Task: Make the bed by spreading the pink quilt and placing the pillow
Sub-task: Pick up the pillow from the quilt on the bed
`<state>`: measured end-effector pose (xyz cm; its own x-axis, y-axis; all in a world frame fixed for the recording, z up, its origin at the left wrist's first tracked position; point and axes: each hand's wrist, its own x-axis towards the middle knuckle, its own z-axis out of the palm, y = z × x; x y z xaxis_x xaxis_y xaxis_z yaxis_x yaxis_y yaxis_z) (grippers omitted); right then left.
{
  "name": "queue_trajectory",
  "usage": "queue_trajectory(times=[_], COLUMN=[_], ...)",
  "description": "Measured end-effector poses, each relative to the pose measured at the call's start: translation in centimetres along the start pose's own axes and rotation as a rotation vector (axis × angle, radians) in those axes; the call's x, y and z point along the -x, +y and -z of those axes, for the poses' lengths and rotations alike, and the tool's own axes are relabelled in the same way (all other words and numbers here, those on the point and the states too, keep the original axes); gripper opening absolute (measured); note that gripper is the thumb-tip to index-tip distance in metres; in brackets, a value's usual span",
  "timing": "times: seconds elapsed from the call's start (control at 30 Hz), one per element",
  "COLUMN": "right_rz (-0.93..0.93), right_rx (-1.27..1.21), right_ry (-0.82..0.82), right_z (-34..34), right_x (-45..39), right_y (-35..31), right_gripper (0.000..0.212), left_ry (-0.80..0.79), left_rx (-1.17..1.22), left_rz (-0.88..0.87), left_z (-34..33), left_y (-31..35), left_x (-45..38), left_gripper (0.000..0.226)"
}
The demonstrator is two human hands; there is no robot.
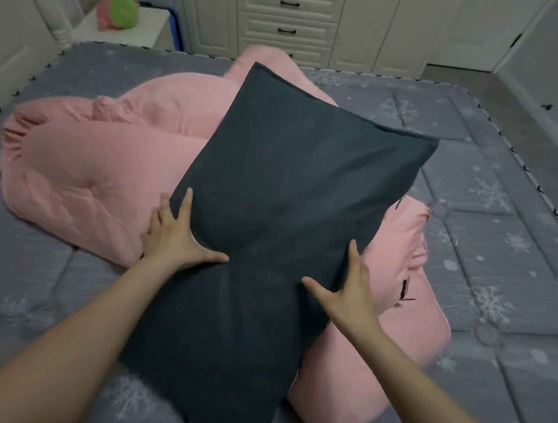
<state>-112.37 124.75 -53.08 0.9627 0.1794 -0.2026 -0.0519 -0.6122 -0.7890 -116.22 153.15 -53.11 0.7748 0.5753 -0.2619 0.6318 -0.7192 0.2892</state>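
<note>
A dark grey pillow (290, 185) lies lengthwise over the bunched-up pink quilt (96, 171) in the middle of the bed. My left hand (175, 238) grips the pillow's left side, thumb on top and fingers along and behind the edge. On the opposite side my right hand (348, 287) holds it the same way. The pillow is squeezed in at the waist between both hands. Its near end hangs over the grey sheet; its far end points to the far side of the bed. Part of the quilt is hidden under the pillow.
The bed (505, 269) has a grey quilted cover with snowflake prints. A white nightstand (145, 28) with a green and pink soft toy (119, 12) stands at the far left. White drawers and wardrobe doors (288, 12) line the far wall. Floor (490, 89) shows at the far right.
</note>
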Motion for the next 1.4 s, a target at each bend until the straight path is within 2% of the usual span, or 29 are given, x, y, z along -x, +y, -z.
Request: queue_trajectory(times=[0.17, 0.27, 0.4, 0.53, 0.8, 0.97, 1.13, 1.27, 1.4], right_rz=[-0.014, -0.034, -0.135, -0.166, -0.16, -0.133, -0.073, -0.082, -0.022], right_rx=[0.111, 0.16, 0.346, 0.41, 0.226, 0.119, 0.163, 0.174, 0.146], right_ry=[0.018, 0.051, 0.074, 0.095, 0.041, 0.062, 0.192, 0.279, 0.31], right_z=[-3.5, -5.0, -6.1, -6.1, -2.7, 2.8, 11.0, 18.2, 25.7], right_x=[-2.7, -4.0, -4.6, -4.3, 0.3, 4.7, 7.8, 8.9, 9.6], right_y=[1.2, 2.0, 2.3, 2.4, 0.4, -1.7, -2.7, -2.9, -2.4], right_gripper=[0.112, 0.109, 0.102, 0.096, 0.08, 0.068, 0.054, 0.051, 0.05], left_ry=[-0.061, -0.031, 0.045, 0.136, 0.193, 0.306, 0.359, 0.369, 0.358], left_rx=[0.109, 0.104, 0.113, 0.126, 0.093, 0.221, 0.274, 0.407, 0.42], left_rz=[0.061, 0.058, 0.045, 0.006, -0.137, -0.301, -0.478, -0.499, -0.472], left_z=[-3.9, -5.8, -7.2, -7.6, -3.9, 0.2, 2.8, 4.4, 5.4], left_y=[0.0, 0.1, -0.2, -0.5, -1.7, -0.4, 4.6, 10.5, 16.3], left_x=[-3.1, -4.4, -4.8, -3.2, 3.0, 9.1, 14.0, 18.3, 22.2], left_gripper=[0.143, 0.138, 0.128, 0.106, 0.051, 0.032, 0.029, 0.026, 0.025])
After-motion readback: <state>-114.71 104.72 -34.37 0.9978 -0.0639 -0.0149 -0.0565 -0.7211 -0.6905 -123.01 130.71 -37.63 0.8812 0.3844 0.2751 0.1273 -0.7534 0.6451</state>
